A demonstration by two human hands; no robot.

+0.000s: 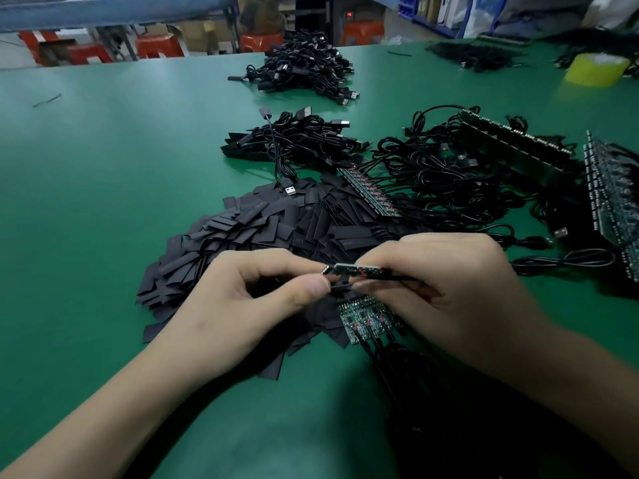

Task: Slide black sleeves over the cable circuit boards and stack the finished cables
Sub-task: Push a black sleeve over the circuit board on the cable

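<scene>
green surface (103,202) below, we are pinching a circuit board (352,271) in our right hand (442,281), a black sleeve (339,288) in our left hand (249,299), ends facing for sliding.

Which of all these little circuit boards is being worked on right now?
The lone board pinched in the right hand, lifted off the table; the others lie there in joined rows.

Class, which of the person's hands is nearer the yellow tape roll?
Right. The right hand, holding the circuit board, is well in front of the yellow tape roll, slightly left; the left hand, pinching a black sleeve, is farther left.
</scene>
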